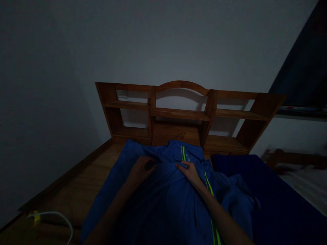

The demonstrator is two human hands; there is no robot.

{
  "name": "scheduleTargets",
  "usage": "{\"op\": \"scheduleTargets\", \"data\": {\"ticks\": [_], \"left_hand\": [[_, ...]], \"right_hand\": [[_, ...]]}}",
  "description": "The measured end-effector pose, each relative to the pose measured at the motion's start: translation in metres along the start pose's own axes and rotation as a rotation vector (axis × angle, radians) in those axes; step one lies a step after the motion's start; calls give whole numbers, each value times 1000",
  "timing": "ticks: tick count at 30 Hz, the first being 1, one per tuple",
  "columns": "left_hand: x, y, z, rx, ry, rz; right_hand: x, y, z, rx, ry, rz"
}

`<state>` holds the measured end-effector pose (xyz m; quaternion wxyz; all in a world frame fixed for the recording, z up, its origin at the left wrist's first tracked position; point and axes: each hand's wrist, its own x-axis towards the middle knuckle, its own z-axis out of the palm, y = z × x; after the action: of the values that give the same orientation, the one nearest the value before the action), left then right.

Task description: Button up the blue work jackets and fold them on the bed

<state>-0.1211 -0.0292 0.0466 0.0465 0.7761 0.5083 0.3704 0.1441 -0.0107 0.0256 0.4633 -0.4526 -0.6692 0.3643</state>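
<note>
A large blue garment (163, 194) with bright green stripes and small pale lettering lies spread and rumpled in front of me. My left hand (143, 167) is on its upper middle part, with thumb and fingers curled around a fold of the cloth. To the right, my right hand (190, 173) pinches the same fold near a green stripe and the lettering. Between the two hands the fold runs roughly straight across. Dim light hides the exact fingertip contact, and whether the garment is a jacket or trousers is unclear.
Behind the garment stands a wooden headboard (178, 113) with open shelves against a pale wall (163, 44). Wooden boards (89, 170) lie at left, with a white cable (60, 213) and yellow tag. A dark blue cloth surface (276, 197) extends at right.
</note>
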Motion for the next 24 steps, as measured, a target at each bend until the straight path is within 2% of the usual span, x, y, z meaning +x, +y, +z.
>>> {"op": "scheduleTargets", "data": {"ticks": [3, 6, 8, 12, 14, 17, 20, 24], "left_hand": [[-18, -12, 11, -33, -13, 0], [-29, -18, 27, -48, 86, -114], [-33, -21, 36, -29, 127, -155], [-34, -23, 44, 47, 83, -127], [-33, -24, 44, 101, 69, -113], [-31, -25, 44, 148, 50, -98], [-32, -27, 45, 162, 28, -100], [-33, -27, 43, 138, 11, -134]], "right_hand": [[1, 0, -1, 4, 5, 7], [-2, 0, -2, -68, 16, -16], [-5, -4, -1, -179, 80, -94], [-13, -36, 15, -331, 257, -255], [-14, -57, 31, -347, 221, -327], [-10, -72, 60, -380, 35, -454], [-1, -56, 83, -427, -57, -461], [7, -15, 94, -372, 37, -203]]}}
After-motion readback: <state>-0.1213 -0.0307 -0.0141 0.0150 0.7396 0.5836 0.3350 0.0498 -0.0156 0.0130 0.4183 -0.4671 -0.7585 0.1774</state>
